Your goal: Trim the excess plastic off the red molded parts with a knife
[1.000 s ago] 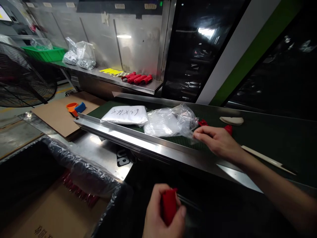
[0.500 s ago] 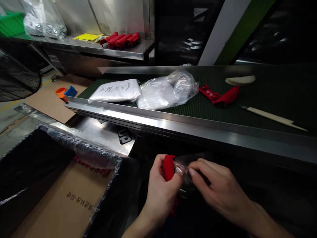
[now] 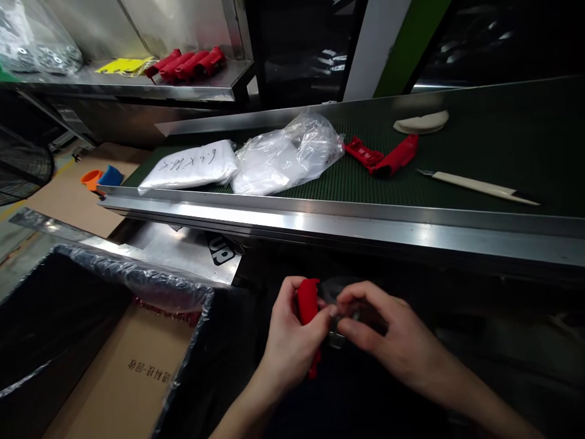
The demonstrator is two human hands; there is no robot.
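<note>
So, mid-step: left hand [image 3: 292, 344] fingers are clamped round a red part [image 3: 308, 301], near side, right of the lined box [image 3: 132, 268]. Right hand [image 3: 395, 332] fingers curl at clear film [image 3: 336, 339] just beside it; can't tell if they pinch. Part's visible end is bare, so film likely isn't over it yet. Red row [image 3: 169, 313] along box's far side looks done, too dim to count. Apparently left: two red pieces [image 3: 397, 157] on the belt [image 3: 484, 143], four red parts [image 3: 187, 66] on the far-left shelf [image 3: 183, 93].
</note>
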